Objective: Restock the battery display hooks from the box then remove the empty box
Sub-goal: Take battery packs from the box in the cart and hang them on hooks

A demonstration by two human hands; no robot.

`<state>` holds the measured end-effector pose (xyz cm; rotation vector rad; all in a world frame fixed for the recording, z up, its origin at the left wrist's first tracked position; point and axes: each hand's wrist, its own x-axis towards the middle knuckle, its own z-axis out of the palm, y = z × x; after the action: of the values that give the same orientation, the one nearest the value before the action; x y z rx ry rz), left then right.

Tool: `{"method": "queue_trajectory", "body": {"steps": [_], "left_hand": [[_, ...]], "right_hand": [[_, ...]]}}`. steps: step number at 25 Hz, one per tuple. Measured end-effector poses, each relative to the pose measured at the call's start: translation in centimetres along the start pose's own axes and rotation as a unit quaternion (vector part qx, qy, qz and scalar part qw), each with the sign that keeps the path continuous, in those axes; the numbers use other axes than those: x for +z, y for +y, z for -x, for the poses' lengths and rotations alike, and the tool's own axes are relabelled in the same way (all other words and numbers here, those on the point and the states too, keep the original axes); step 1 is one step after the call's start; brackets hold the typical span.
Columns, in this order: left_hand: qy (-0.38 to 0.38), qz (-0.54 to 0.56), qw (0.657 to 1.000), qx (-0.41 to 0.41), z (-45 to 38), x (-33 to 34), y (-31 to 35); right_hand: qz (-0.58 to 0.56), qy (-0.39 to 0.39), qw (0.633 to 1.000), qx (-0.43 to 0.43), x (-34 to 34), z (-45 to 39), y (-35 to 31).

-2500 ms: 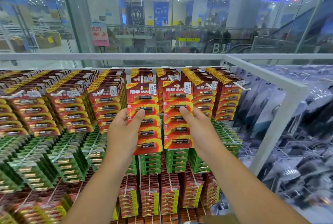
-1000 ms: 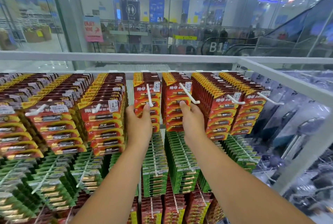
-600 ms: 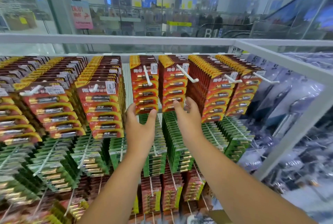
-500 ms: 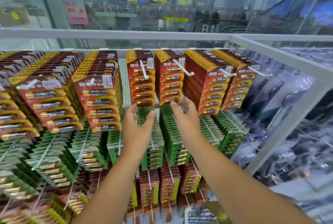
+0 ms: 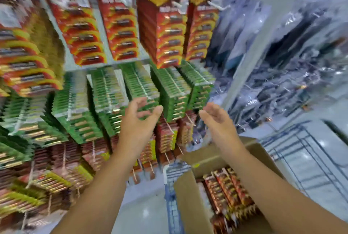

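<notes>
Red battery packs [image 5: 123, 32] hang on white hooks along the top row of the display, green packs [image 5: 111, 92] in the row below and darker red packs [image 5: 165, 135] lower down. Both hands are empty and held apart from the packs, in front of the green row. My left hand [image 5: 138, 122] has loosely curled fingers; my right hand [image 5: 216, 118] is relaxed. Below my right arm stands a brown cardboard box [image 5: 190, 194] with rows of red battery packs [image 5: 229, 194] inside. The frame is blurred by motion.
A white frame post [image 5: 250, 49] bounds the display on the right. Beyond it hang clear-bagged dark goods [image 5: 293, 49]. A blue cart rail [image 5: 173, 196] runs under the box's left side. Shiny pale floor [image 5: 310, 158] lies at lower right.
Both hands pushed red packs back on two top hooks, let go and dropped away. The view has swung downward, bringing the box with packs into sight.
</notes>
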<state>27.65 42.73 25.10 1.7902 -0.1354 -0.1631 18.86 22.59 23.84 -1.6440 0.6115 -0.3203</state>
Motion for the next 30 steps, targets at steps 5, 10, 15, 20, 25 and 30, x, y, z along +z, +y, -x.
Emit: {"method": "queue_trajectory", "body": {"steps": [5,10,15,20,25,30], "left_hand": [[-0.044,-0.028,0.998,-0.034,2.6,10.8,-2.9],[-0.056,-0.068,0.990,-0.109,6.5,22.0,-6.8],[-0.088,-0.118,0.966,-0.213,9.8,31.3,-13.6],[-0.090,-0.155,0.932,-0.316,11.1,38.2,-22.6],[-0.115,-0.234,0.891,-0.372,10.9,43.6,-31.1],[-0.121,-0.306,0.856,-0.399,9.6,47.0,-37.1]], "right_hand": [[0.030,0.049,0.997,0.050,-10.0,0.4,7.5],[0.077,0.058,0.984,0.147,-19.2,0.1,16.0],[0.133,0.034,0.961,0.241,-24.2,-1.2,24.7],[0.187,0.018,0.929,0.319,-25.2,-3.6,33.9],[0.242,0.012,0.890,0.386,-23.7,-7.0,42.1],[0.326,0.004,0.866,0.379,-22.1,-8.3,48.5]]}}
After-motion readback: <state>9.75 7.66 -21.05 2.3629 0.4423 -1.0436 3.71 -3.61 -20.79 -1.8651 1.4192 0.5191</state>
